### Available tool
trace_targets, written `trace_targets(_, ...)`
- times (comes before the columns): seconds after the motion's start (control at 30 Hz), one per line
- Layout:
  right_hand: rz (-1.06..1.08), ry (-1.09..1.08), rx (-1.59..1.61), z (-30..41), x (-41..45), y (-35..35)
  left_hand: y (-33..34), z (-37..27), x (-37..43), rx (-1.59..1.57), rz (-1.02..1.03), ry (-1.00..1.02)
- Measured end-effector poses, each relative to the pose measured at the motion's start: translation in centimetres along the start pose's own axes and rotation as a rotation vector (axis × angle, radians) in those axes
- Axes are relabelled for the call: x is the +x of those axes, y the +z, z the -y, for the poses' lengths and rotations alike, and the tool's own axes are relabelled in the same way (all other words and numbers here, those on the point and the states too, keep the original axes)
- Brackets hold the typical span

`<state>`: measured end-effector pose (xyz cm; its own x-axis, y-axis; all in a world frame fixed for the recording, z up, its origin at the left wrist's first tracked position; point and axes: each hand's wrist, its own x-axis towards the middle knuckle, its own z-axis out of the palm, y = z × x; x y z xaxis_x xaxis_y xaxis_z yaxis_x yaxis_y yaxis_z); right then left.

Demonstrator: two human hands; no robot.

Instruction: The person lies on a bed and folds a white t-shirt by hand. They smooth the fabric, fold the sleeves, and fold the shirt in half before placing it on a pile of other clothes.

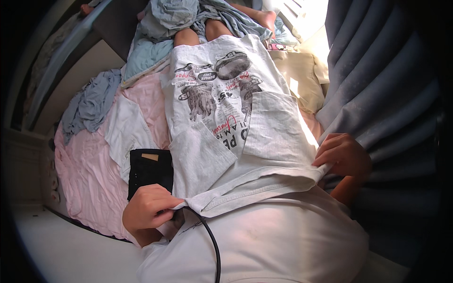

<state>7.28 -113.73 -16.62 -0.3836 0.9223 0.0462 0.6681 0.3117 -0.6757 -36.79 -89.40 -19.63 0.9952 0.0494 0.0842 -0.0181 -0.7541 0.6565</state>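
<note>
A light grey printed T-shirt (226,106) lies spread over the bed in front of me, its sleeves folded inward over the printed front. My left hand (150,208) pinches the near left corner of the shirt between thumb and fingers. At the near right corner, my right hand (341,155) grips the fabric. The neck opening (262,187) gapes a little between both hands, close to my white top. A folded black garment (150,173) with a small tan tag lies just beyond my left hand.
Pink bedding (92,177) bears a white garment (125,127) and a crumpled blue-grey cloth (93,102). Another person's bare legs (217,30) are at the far end. A dark blue curtain (382,92) hangs at right, beside a beige cushion (297,74). A black cable (212,237) crosses my top.
</note>
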Motion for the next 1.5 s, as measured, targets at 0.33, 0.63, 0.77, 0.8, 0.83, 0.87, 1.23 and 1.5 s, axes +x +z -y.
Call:
trace_targets(0.33,-0.479,0.407,0.186,-22.2,15.3,-6.1,-7.0,25.9,10.5,-0.368,-0.461,-0.359)
trace_targets(0.63,-0.559,0.615,-0.270,-38.1,29.0,-5.3,-4.9,48.3,17.4,-0.005,-0.442,-0.660)
trace_targets(0.77,-0.590,0.641,-0.385,-40.2,26.7,-8.0,-5.2,50.0,18.8,0.065,-0.533,-0.671)
trace_targets(0.8,-0.593,0.651,-0.416,-39.7,27.4,-7.9,-5.6,50.3,17.2,-0.001,-0.569,-0.686)
trace_targets(0.83,-0.574,0.661,-0.358,-39.2,28.1,-8.7,-6.3,50.7,16.1,-0.028,-0.589,-0.682)
trace_targets(0.87,-0.588,0.603,-0.322,-38.8,28.5,-9.4,-6.7,50.8,15.1,-0.058,-0.594,-0.680)
trace_targets(1.23,-0.250,0.646,-0.185,-36.9,25.0,-18.0,-9.7,45.1,14.2,-0.770,-0.667,-0.720)
trace_targets(1.5,-0.625,0.534,0.480,-36.7,24.0,-16.4,-13.1,43.5,12.4,-1.097,-0.785,-0.546)
